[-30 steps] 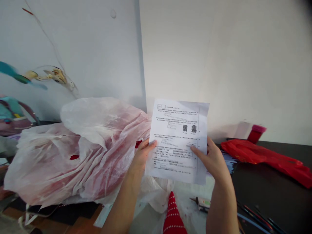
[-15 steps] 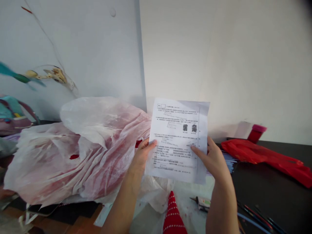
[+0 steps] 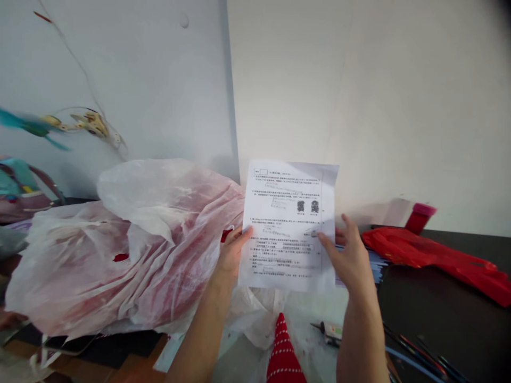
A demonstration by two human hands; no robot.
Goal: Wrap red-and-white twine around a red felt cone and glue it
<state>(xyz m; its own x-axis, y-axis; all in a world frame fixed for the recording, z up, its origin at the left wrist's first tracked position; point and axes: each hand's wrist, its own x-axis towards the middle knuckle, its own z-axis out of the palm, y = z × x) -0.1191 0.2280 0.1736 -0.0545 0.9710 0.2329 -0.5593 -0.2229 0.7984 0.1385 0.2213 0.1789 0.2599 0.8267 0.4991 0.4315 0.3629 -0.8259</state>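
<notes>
A white printed sheet of paper (image 3: 287, 213), with handwriting among its lines and two small dark pictures, is held up in front of me. My left hand (image 3: 235, 247) pinches its left edge, thumb on the printed face. At the right edge is my right hand (image 3: 347, 252), thumb over the print and index finger lifted off to the side; its other fingers are partly hidden behind the sheet. Below the paper, the tip of a red cone with white dotted lines (image 3: 282, 351) points upward. A small tube with a dark nozzle (image 3: 331, 334) lies beside my right forearm.
Large translucent plastic bags (image 3: 159, 255) with reddish contents fill the left. A red plastic bag (image 3: 435, 260) and a red container (image 3: 419, 218) are at the right on the dark table (image 3: 419, 298). Thin dark sticks (image 3: 427, 354) lie front right. A wall stands behind.
The sheet has shifted slightly to the left. My right hand has loosened, its index finger now raised away from the edge; my left hand keeps its pinch.
</notes>
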